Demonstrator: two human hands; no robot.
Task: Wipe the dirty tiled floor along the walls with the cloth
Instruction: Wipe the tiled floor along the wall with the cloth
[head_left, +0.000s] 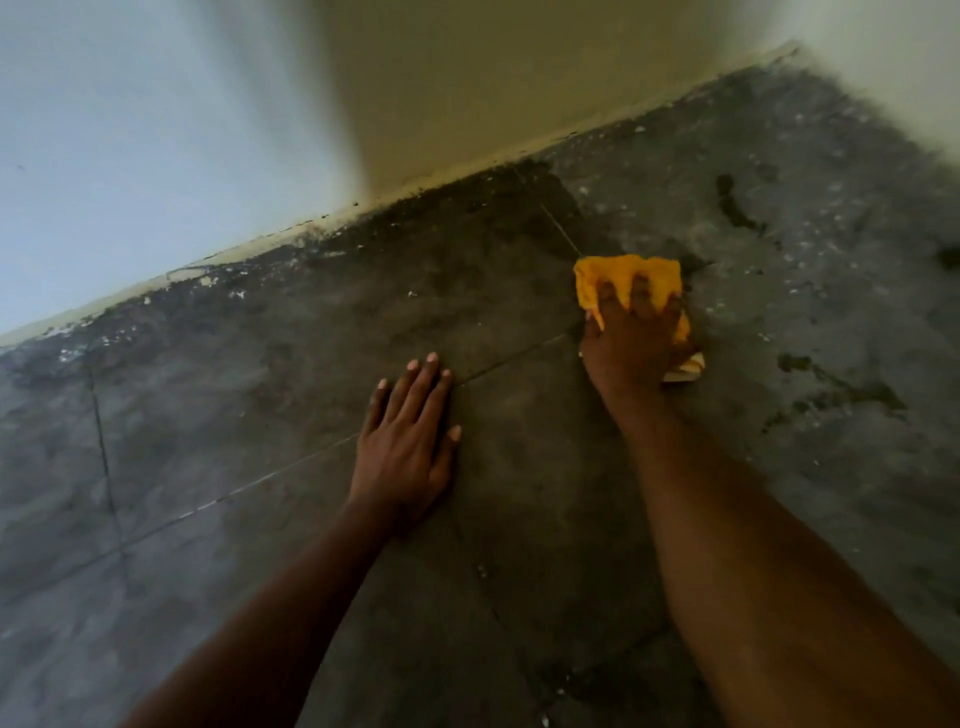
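My right hand (636, 338) grips a bunched yellow cloth (628, 275) and holds it down on the dark grey tiled floor (322, 332), a short way out from the wall. Folds of the cloth poke up between my fingers. My left hand (410, 431) lies flat on the floor to the left of it, fingers straight and together, pointing toward the wall. The tiles around both hands look dark and damp. Farther right the floor is paler, with white specks and dark smears (737, 208).
A pale wall (467, 78) runs diagonally across the top, meeting the floor at a cream skirting strip (291, 234) edged with black grime and white flecks. A second light wall (883, 62) stands at the upper right. Grout lines cross the tiles.
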